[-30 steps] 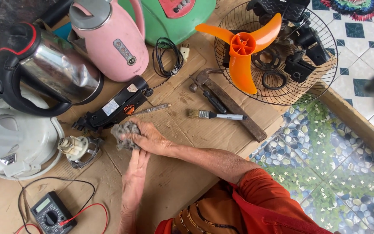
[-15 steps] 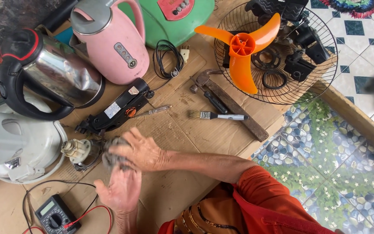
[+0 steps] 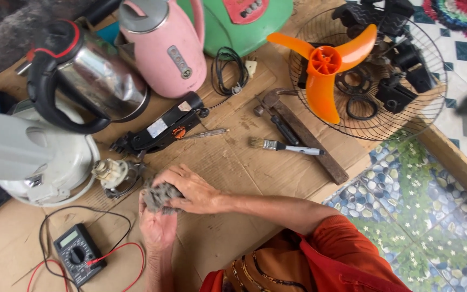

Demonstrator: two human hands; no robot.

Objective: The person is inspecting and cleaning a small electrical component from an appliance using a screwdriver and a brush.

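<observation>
- Left hand [image 3: 158, 230]: palm up, low over the cardboard sheet [image 3: 228, 173]; its grip is part closed, cupping the underside of a grey, dusty lump [image 3: 159, 196].
- Right hand [image 3: 190, 189]: laid over the same lump from above, fingers curled around it, grip closed on it. What the lump is cannot be told.
- The lump sits between both hands, just beside a small motor part [image 3: 115, 174] with a pale spindle end.
- Black multimeter [image 3: 77, 254] lies near the left wrist, with red and black leads looped around it.
- Black power tool body [image 3: 160, 130] lies beyond the hands; a slim screwdriver [image 3: 209, 132] rests beside it.
- Paintbrush [image 3: 285, 146] and hammer [image 3: 298, 127] lie to the right, well apart from the hands.
- Pink kettle [image 3: 163, 46] and steel kettle [image 3: 90, 81] stand at the far edge.
- Orange fan blade [image 3: 325, 67] rests in a wire fan guard [image 3: 428, 116].
</observation>
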